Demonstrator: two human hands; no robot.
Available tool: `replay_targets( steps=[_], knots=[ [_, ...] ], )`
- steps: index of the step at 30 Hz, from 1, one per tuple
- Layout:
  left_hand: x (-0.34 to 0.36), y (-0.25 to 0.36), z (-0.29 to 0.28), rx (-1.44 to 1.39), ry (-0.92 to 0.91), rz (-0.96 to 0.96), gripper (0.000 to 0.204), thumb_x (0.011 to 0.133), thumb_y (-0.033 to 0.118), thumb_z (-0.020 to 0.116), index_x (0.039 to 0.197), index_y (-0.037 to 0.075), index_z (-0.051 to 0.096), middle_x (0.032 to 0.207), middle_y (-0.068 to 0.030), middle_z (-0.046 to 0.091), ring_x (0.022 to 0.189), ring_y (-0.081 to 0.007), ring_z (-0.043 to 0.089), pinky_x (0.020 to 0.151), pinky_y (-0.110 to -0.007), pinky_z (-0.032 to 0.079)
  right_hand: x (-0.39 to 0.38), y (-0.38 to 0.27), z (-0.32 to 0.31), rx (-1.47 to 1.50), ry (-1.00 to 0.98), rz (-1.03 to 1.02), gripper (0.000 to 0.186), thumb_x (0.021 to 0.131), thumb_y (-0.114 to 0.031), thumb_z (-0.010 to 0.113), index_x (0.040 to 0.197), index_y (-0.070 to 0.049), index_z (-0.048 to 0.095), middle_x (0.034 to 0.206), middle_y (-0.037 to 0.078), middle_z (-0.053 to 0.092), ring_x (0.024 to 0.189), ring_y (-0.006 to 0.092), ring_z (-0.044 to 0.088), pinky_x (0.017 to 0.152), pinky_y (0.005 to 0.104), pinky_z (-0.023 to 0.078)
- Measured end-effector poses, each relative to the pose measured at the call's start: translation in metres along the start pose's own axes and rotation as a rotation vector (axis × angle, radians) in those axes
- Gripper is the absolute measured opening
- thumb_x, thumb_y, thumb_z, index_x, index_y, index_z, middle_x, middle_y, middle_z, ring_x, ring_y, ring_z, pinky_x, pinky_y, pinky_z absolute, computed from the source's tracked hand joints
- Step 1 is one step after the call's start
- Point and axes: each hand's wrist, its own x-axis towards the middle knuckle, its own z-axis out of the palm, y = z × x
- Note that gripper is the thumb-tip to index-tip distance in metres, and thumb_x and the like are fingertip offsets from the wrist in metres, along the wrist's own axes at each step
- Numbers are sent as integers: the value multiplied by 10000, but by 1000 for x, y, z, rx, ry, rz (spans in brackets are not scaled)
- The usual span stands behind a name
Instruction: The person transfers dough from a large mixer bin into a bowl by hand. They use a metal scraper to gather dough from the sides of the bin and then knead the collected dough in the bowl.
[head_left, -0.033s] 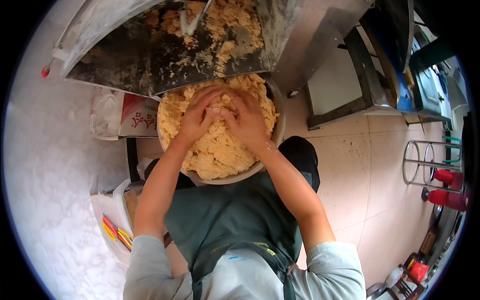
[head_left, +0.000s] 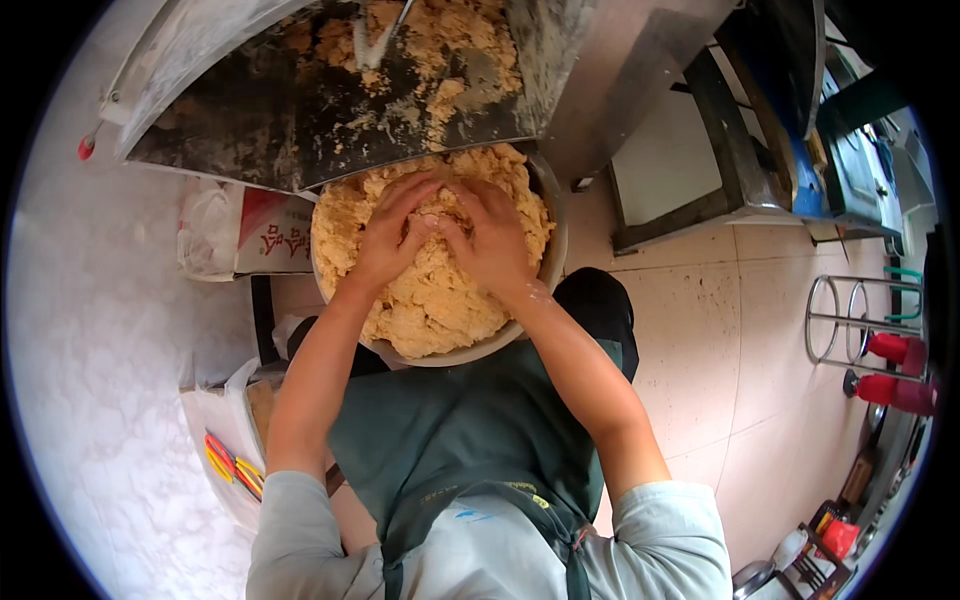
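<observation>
A big round basin [head_left: 556, 232] holds a heaped mass of crumbly, yellowish dough [head_left: 437, 315]. My left hand [head_left: 396, 225] and my right hand [head_left: 490, 232] rest side by side on the far half of the heap. Their fingers curl over and press into the dough, with the thumbs almost meeting between them. Some fingertips are sunk out of sight. Just beyond the basin, the dark metal trough [head_left: 240, 140] of a machine overhangs its far rim. More dough clumps [head_left: 445, 95] stick to the inside of that trough.
Left of the basin sits a printed box [head_left: 275, 235]. Scissors with red and yellow handles [head_left: 232, 465] lie at lower left. A metal-framed table [head_left: 735, 190] stands at right, with a round wire rack [head_left: 840, 320] and red bottles [head_left: 885, 388] farther along.
</observation>
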Motion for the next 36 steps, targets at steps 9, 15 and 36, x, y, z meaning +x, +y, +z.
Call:
replay_targets(
  steps=[9, 15, 36],
  knots=[
    [2, 22, 22, -95, -26, -12, 478, 1005, 210, 648, 1447, 50, 562, 1519, -182, 524, 1425, -366, 473, 1150, -437, 399, -22, 1, -15, -6, 80, -39, 428, 926, -228, 703, 1320, -82, 623, 1330, 183, 586, 1253, 439, 528, 1080, 564, 406],
    [6, 14, 33, 125, -44, 80, 496, 995, 225, 656, 1450, 60, 545, 1528, -187, 500, 1385, -405, 492, 1136, -466, 424, -34, 16, -5, -41, 81, -21, 457, 908, -214, 710, 1344, -113, 613, 1351, 172, 575, 1290, 408, 522, 1139, 585, 360],
    [-2, 9, 38, -144, -17, -91, 589, 1031, 295, 639, 1549, 93, 444, 1577, -183, 462, 1471, -369, 421, 1204, -424, 351, -42, 40, -29, 16, 132, 151, 533, 1051, -355, 547, 1502, -76, 499, 1552, 215, 458, 1408, 437, 437, 1183, 518, 322]
  ],
)
